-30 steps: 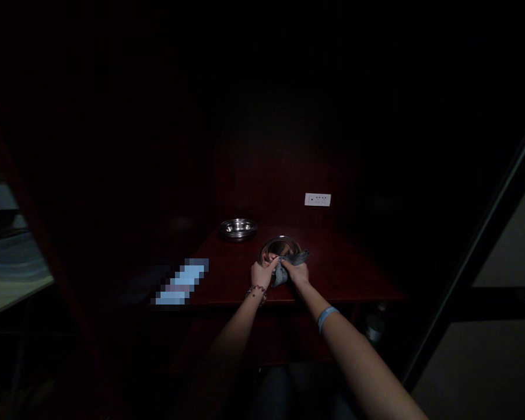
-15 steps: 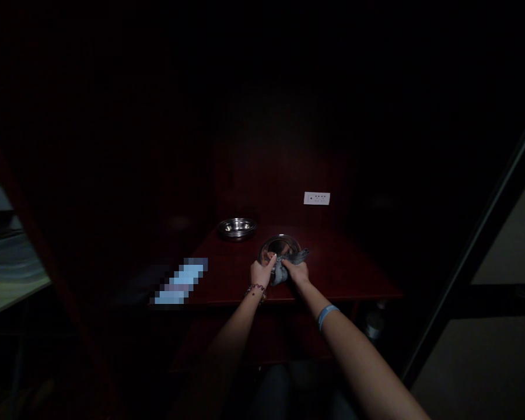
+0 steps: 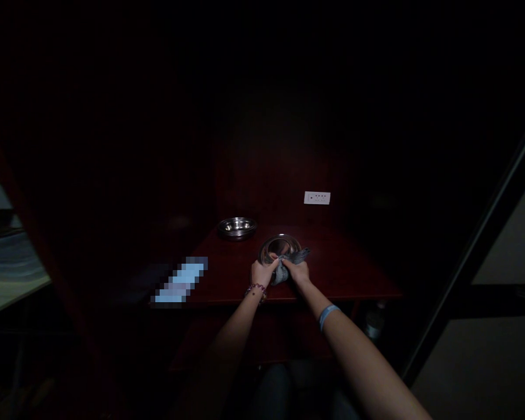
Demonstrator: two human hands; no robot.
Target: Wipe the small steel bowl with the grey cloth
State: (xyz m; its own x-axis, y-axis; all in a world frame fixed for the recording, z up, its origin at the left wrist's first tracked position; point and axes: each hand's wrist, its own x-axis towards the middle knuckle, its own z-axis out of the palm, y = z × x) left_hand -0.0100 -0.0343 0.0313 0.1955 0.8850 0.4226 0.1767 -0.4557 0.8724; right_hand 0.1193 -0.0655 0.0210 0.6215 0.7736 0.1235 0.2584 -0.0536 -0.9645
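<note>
Grey cloth (image 3: 280, 273) was pinched in the grip of the right hand (image 3: 298, 272), thumb uppermost, and was held against the near side of a steel bowl (image 3: 280, 245). The steel bowl itself was clasped at its near left edge by the left hand (image 3: 262, 273), the thumb laid over the rim, close to the cloth. The cloth was bunched between the two hands; one part was hung down toward the wearer, one end was spread to the right of the bowl. The fingers underneath were hidden. The bowl was held over the front half of a dark red desk (image 3: 341, 271), its shiny inside turned upward and toward the wearer; whether the base was rested on the desk could not be told.

A beaded bracelet (image 3: 256, 288) was worn on the left wrist, a light blue band (image 3: 326, 315) on the right forearm. Behind and to the left, a low stack of steel bowls (image 3: 237, 229) was set on the desk. At its left edge, a bright oblong patch (image 3: 181, 281) was pixelated beyond identification. A white socket panel (image 3: 317, 198) was mounted on the back wall. Below the desk, at right, a bottle (image 3: 374, 324) was dimly seen.
</note>
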